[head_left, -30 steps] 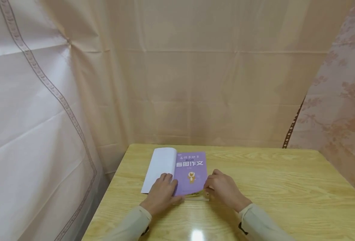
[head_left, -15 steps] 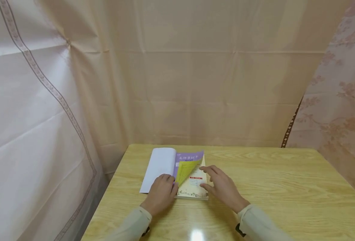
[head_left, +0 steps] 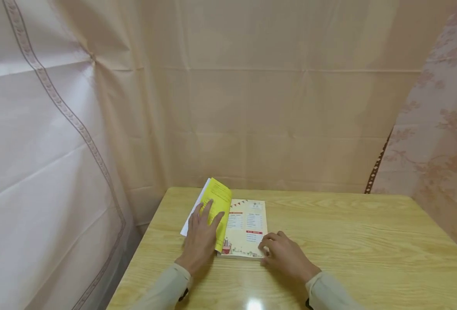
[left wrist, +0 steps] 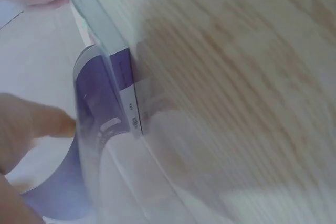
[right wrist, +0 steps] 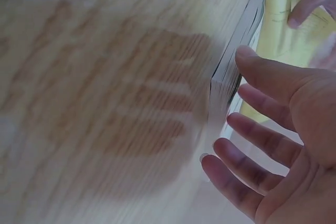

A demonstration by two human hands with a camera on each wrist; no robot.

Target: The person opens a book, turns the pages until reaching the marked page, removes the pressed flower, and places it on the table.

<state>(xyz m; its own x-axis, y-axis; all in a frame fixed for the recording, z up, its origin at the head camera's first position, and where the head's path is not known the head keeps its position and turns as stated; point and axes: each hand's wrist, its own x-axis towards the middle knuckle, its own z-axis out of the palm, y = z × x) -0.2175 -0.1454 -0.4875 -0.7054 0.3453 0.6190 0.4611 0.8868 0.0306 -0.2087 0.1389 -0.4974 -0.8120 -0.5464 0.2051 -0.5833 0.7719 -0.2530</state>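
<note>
Resting the left hand, with fingers spread, on the yellow page of the open paperback book, on the wood-grain table near six o'clock in the head view. Holding the right hand at four o'clock of the cream printed page, just beside its lower corner, with fingers loosely bent and slightly apart; impossible to tell any touch of the thumb against the book. Showing a white leaf along the yellow page's nine-o'clock edge, and beige cloth at twelve o'clock behind the table.
</note>
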